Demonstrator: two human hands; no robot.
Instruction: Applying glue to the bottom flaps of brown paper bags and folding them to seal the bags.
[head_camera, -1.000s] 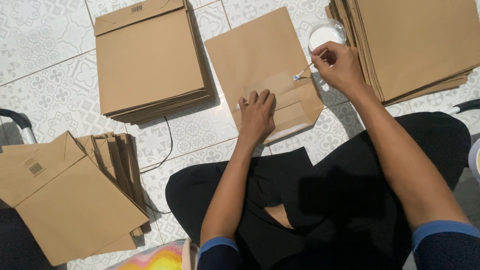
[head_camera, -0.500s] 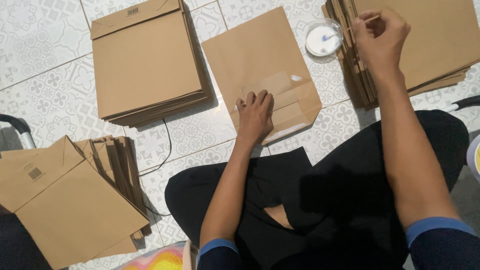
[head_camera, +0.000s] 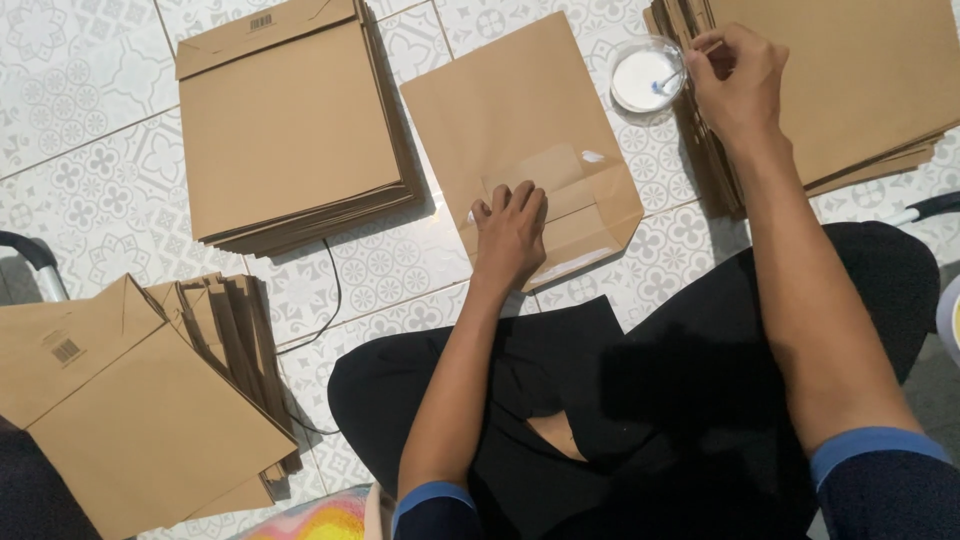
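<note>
A flat brown paper bag lies on the tiled floor in front of me, its bottom flaps folded open toward me. My left hand presses flat on those flaps, fingers together. My right hand is up at the far right, pinching a thin glue stick whose tip dips into a small clear dish of white glue. A small white dab of glue sits on the bag's flap.
Stacks of brown paper bags lie at far left, far right and near left. A black cable crosses the patterned tiles. My black-trousered legs fill the foreground.
My right hand carried the stick from the bag's flap up over the right stack, then down so the tip sits in the glue dish. The left hand stayed pressed on the bag.
</note>
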